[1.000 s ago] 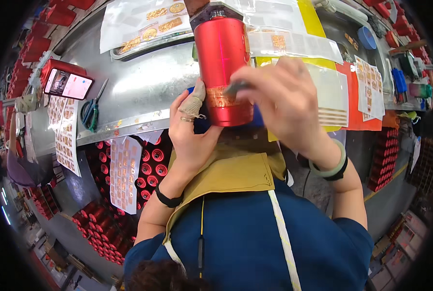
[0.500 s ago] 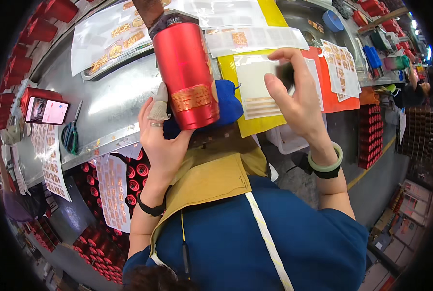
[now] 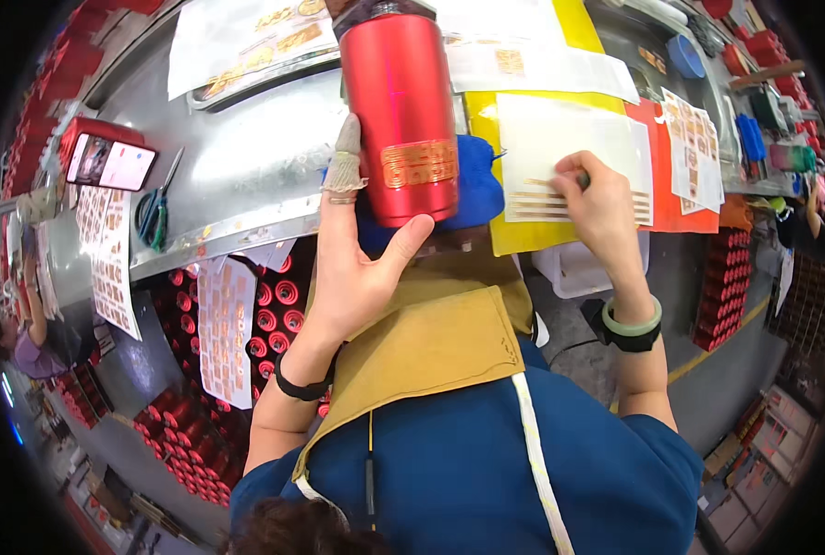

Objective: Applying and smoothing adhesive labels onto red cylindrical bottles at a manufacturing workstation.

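A shiny red metal bottle [image 3: 399, 102] with a patterned gold band near its base lies on a blue cloth [image 3: 482, 180]. My left hand [image 3: 348, 250] grips its lower end, with the thumb at the base and the fingers along the left side. One finger wears a pale fabric cover. To the right, my right hand [image 3: 607, 208] is closed in a pinch over a white sheet [image 3: 560, 129] bearing thin gold strips [image 3: 533, 205]. Its fingertips look dark and slightly blurred. Whatever they pinch is too small to make out.
A yellow sheet [image 3: 514, 242] and a red-orange sheet [image 3: 699, 222] lie under the white one. Dark-handled scissors [image 3: 153, 217] and a phone [image 3: 112, 162] leaning on a red object sit on the metal table at left. Several red bottles [image 3: 269, 319] stand below the table edge.
My right hand has come down onto the strip sheet, its spread fingers closing into a pinch. My left hand still holds the bottle. The whole view has shifted.
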Available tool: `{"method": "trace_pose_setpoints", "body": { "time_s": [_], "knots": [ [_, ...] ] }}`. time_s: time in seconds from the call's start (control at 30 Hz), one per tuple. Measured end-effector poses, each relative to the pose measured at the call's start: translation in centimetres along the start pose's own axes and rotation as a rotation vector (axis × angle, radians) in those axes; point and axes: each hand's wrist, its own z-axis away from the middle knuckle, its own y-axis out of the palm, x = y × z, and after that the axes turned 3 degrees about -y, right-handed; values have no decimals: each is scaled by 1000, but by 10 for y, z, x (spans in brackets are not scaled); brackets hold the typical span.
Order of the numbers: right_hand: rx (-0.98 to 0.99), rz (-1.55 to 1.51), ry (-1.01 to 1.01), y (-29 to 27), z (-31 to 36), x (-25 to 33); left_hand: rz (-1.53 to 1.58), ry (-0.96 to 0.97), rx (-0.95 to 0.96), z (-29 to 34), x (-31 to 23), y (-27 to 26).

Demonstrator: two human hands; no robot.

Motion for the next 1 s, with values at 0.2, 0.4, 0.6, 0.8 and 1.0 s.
{"method": "trace_pose_setpoints", "body": {
  "time_s": [0.2, 0.4, 0.6, 0.8, 1.0],
  "knots": [
    [-62, 205, -264, -13, 14, 8, 174, -46, 106, 0, 4, -11],
    [37, -127, -371, -33, 26, 62, 58, -21, 213, -1, 10, -27],
    [148, -444, -593, -14, 42, 102, 162, -101, 248, 2, 10, -30],
    [172, -436, -569, 7, 42, 96, 227, -26, 202, 4, 8, -22],
    [171, -422, -502, 7, 39, 94, -19, -32, 154, 6, 8, -16]
  ]
}}
